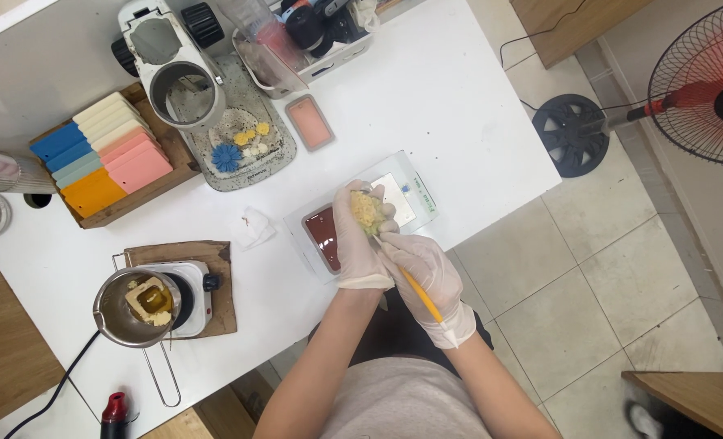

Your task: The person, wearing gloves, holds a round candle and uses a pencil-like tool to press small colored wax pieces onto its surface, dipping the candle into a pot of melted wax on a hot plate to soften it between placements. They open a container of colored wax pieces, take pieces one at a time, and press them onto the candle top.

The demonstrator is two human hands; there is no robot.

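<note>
Head view is showing the gloved left hand [360, 240] cupping a pale yellow, crumbly flower-shaped piece [367, 210] in its fingertips, above the clear rectangular tray [423, 189]. At its four o'clock, the gloved right hand [428, 272] is pinching a thin yellow stick tool [421, 294], tip touching the piece.

1. A small craft workshop is suggested by a wooden tray of pastel coloured blocks [101, 154].
2. A steel melting pot [138, 309] is set on a white electric hotplate [195, 297].
3. Small moulded flowers [243, 145] are laid on a grey speckled stand [260, 158].
</note>
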